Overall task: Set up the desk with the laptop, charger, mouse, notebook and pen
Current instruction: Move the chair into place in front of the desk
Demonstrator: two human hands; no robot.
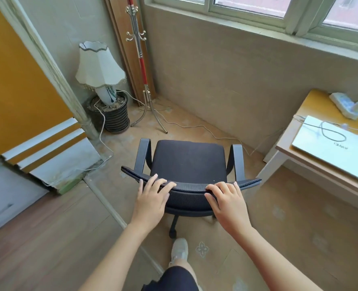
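A shoe (179,248) and a bare knee sit at 6 o'clock, with both forearms reaching up from the bottom edge. The left hand (152,198) and right hand (226,203) grip the top rail of the chair (190,186) at the centre. The fingers of each curl over the rail; the thumbs are out of sight behind it.

The desk (312,106) stands at 3 o'clock, well apart from the chair. The closed laptop (337,152) lies on it, with a white cable (331,133) looped across its lid.

The step looks like wheeling the chair toward the desk. It should go best with an even push from both hands, turning the seat toward 3 o'clock and keeping the casters off the cord lying on the floor at 1 o'clock.

The frame cuts off the desk's right part. No mouse, notebook or pen shows. A power strip (343,103) is blurred at the desk's far edge, and I cannot tell whether the cable runs to it.
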